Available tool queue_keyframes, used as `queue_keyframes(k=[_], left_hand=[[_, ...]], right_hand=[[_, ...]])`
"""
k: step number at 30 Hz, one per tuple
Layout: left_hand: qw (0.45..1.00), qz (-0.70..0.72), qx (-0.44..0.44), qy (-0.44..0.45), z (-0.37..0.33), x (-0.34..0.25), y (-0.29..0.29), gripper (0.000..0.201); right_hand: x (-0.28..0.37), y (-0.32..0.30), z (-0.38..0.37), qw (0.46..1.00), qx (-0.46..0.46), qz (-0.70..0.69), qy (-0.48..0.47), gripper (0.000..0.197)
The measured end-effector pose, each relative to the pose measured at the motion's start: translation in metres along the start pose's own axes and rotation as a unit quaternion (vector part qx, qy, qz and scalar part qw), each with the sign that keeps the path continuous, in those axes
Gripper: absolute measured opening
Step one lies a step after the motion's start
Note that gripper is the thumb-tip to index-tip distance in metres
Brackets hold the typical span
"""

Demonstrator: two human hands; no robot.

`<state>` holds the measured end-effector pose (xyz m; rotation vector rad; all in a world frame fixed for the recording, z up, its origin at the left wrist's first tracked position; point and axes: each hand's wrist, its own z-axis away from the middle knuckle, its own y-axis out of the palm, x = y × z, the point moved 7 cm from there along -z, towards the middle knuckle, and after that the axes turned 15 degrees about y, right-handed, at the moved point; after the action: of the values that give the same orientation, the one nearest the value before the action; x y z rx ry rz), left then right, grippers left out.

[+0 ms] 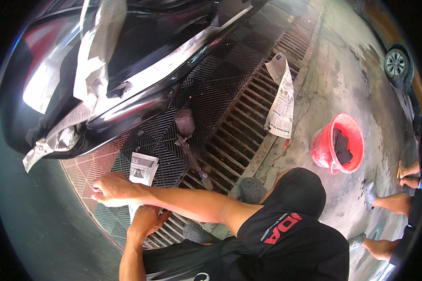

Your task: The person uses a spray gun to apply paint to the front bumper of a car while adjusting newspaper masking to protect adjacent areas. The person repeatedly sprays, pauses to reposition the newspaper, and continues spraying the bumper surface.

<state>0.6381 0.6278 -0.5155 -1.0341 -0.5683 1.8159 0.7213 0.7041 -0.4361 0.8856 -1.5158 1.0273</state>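
My right hand [115, 189] reaches across to the left, over my left wrist. Its fingers are curled closed by the dark panel at the left; whatever they pinch is too small to make out. Just below, my left hand [146, 220] is bent around the lower end of a folded newspaper [143, 169], its fingers partly hidden by my right forearm. The newspaper stands out above that forearm. Ahead is a glossy black car bumper [140, 110], with masking paper [91, 70] over parts of it and crumpled paper [56, 143] at its lower corner.
A spray gun [192, 157] with a round cup lies on the floor grating [232, 150]. Another newspaper sheet [282, 100] lies across the drain bars. To the right stands a red bucket [321, 145] holding dark pieces. Other people's feet [371, 194] and a parked car's wheel [396, 63] are farther right.
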Motion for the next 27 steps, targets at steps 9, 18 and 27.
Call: queue_keyframes(k=[9, 18, 27], left_hand=[[0.996, -0.019, 0.078, 0.034, -0.008, 0.049, 0.049, 0.055], [0.998, 0.031, 0.017, -0.049, -0.033, 0.014, 0.011, 0.067], [0.997, 0.011, 0.046, -0.061, -0.04, 0.016, 0.011, 0.064]], right_hand=[[0.044, -0.024, 0.016, 0.996, 0.072, -0.053, -0.004, 0.032], [0.15, -0.057, 0.105, 0.944, 0.224, -0.062, -0.235, 0.041], [0.181, -0.073, 0.183, 0.805, 0.414, -0.09, -0.416, 0.042]])
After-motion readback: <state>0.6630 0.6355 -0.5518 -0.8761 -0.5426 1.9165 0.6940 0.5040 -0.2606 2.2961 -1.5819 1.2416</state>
